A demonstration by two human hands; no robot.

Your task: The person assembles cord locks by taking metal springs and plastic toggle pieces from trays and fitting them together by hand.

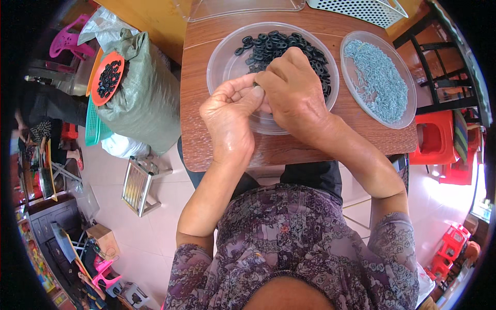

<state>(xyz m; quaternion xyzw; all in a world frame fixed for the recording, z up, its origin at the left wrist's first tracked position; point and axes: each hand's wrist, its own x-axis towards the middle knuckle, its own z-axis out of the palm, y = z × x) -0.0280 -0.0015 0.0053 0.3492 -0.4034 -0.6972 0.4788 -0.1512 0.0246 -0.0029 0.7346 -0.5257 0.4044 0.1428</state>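
Over a round clear plastic tub (213, 70), my left hand (230, 108) and my right hand (297, 90) meet with their fingertips pinched together. Only a dark speck shows between the fingers, so what they hold is too small and hidden to name. Small black oval pieces with holes (274, 45) are heaped in the far and right part of the tub, partly behind my right hand. To the right, a shallow round clear tray (409, 85) bears a spread of small silvery-blue metal pieces (380, 77), thin like screws or pins.
Both containers stand on a wooden table (195, 124). Beyond them are a clear plastic tray (243, 15) and a white perforated basket (361, 10). At left, a stuffed sack (150, 98) stands beside an orange dish of black pieces (107, 80). Red stools (434, 137) stand at right.
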